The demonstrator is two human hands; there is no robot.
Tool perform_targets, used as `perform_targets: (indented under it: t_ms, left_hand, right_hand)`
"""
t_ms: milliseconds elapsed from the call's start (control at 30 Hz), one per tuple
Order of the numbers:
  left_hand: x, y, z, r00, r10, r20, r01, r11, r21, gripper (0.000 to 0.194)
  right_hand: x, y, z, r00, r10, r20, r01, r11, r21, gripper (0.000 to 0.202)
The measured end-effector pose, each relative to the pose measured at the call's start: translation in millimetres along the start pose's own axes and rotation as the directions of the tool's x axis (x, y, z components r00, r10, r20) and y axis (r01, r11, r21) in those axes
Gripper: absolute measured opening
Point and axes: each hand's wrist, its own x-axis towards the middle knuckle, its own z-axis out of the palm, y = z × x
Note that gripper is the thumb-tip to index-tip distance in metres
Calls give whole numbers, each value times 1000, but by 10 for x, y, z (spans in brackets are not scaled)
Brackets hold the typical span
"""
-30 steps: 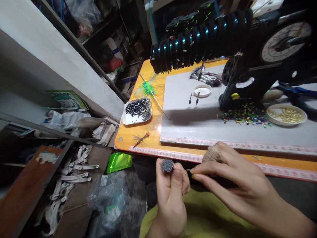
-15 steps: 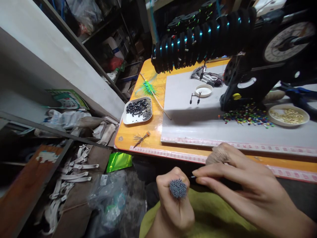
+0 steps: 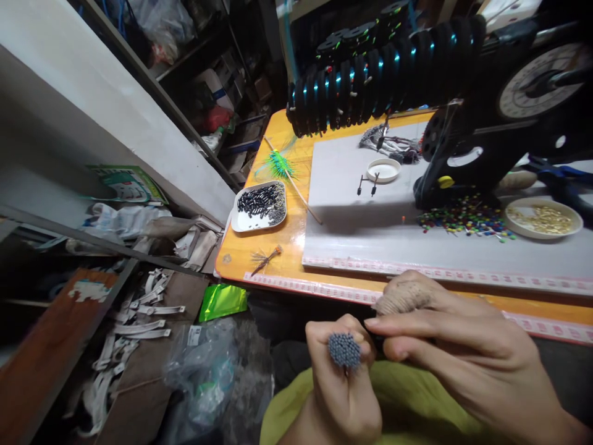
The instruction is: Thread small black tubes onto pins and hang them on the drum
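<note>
My left hand (image 3: 347, 395) is closed in a fist around a tight bundle of thin grey rods (image 3: 344, 351), whose round ends face up at me. Close to its right, my right hand (image 3: 467, 346) has its thumb and forefinger nearly together beside the left fist. Whatever lies between those fingertips is too dark and small to name. Tan wrapping (image 3: 404, 298) covers a finger of my right hand. Both hands are held above an olive cloth (image 3: 417, 395) over my lap, in front of the table's edge.
On the yellow table (image 3: 231, 262) stand a tray of black beads (image 3: 248, 224), a white board (image 3: 361, 241), colourful ball-headed pins (image 3: 463, 219) and a dish of gold pieces (image 3: 542, 228). A black rack of spools (image 3: 380, 71) overhangs the board. A tape measure (image 3: 315, 288) runs along the front edge.
My left hand has shifted slightly right with the bundle. The right fingertips now sit right beside the left fist, and the thin piece seen at their tips before is hidden.
</note>
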Motion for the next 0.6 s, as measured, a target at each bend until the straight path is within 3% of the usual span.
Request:
perform_targets:
  t_ms: [100, 267, 433, 600]
  left_hand:
    - [41, 20, 10, 1000, 14, -15, -13, 999, 35, 7]
    - [142, 135, 126, 966, 125, -227, -115, 992, 54, 7]
    - [188, 205, 226, 950, 133, -281, -174, 977, -123, 14]
    - [229, 259, 220, 931, 195, -309, -244, 962, -126, 18]
  right_hand:
    - [-7, -21, 17, 999, -40, 19, 42, 992, -115, 11]
    - [-50, -38, 145, 992, -128, -3, 122, 947, -297, 20]
    - [-62, -22, 184, 990, -142, 17, 141, 947, -288, 17]
    - [-80, 8, 118, 981, -180, 71, 193, 943, -270, 10]
